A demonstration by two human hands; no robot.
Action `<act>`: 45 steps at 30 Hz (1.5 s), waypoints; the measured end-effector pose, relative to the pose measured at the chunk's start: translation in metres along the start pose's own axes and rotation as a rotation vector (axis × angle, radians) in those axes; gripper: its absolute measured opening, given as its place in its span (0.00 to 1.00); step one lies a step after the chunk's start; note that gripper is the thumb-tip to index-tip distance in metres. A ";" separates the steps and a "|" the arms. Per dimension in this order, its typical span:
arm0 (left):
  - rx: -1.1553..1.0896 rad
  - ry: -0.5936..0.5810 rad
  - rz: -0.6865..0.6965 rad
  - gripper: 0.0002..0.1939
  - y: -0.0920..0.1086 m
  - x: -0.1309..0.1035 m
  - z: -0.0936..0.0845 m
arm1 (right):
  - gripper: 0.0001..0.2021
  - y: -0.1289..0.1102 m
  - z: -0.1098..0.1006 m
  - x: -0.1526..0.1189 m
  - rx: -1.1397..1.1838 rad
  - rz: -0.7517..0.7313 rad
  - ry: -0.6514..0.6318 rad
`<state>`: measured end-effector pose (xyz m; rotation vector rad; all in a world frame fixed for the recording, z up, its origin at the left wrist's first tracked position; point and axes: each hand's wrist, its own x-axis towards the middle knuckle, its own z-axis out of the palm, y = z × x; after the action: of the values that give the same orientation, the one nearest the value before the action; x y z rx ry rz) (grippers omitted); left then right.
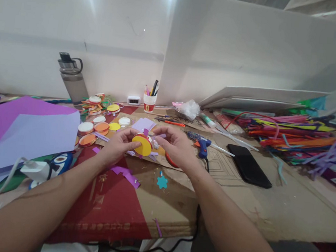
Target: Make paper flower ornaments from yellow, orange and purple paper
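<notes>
Between my two hands, above the cardboard, is a round yellow disc (143, 146) with a red edge and small purple paper strips sticking out at its top and bottom. My left hand (118, 142) pinches it at the left rim, thumb on the yellow face. Around its right side curl the fingers of my right hand (174, 143), thumb and forefinger near a small whitish bit at the rim that is too small to name. Purple paper scraps (126, 174) and a blue flower-shaped cutout (162, 181) lie below the hands.
Several coloured discs (101, 127) cluster at left, beside purple sheets (48, 132) and a water bottle (73, 81). A blue glue gun (204, 147), a black phone (248, 166) and bundled colourful strips (300, 133) lie right. A pen cup (149, 103) stands behind.
</notes>
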<state>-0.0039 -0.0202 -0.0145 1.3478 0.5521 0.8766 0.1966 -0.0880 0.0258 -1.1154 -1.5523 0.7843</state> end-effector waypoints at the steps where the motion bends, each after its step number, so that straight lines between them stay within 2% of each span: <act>1: -0.003 -0.006 -0.011 0.18 0.000 0.000 0.000 | 0.08 0.000 0.000 0.001 0.005 0.016 -0.004; 11: -0.010 0.029 -0.081 0.21 0.007 -0.002 0.007 | 0.10 0.003 0.000 0.003 0.140 0.144 -0.027; 16: -0.004 0.067 -0.099 0.21 0.010 -0.002 0.010 | 0.10 0.005 0.002 0.003 0.157 0.147 -0.018; 31: -0.038 0.072 -0.115 0.21 0.007 0.000 0.010 | 0.13 0.014 0.006 0.003 0.221 0.170 -0.020; 45: -0.047 0.110 -0.135 0.22 0.010 0.000 0.012 | 0.10 0.019 0.008 0.005 0.222 0.159 0.008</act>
<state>0.0037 -0.0276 -0.0031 1.2105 0.6958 0.8512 0.1939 -0.0765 0.0083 -1.0838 -1.3436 1.0316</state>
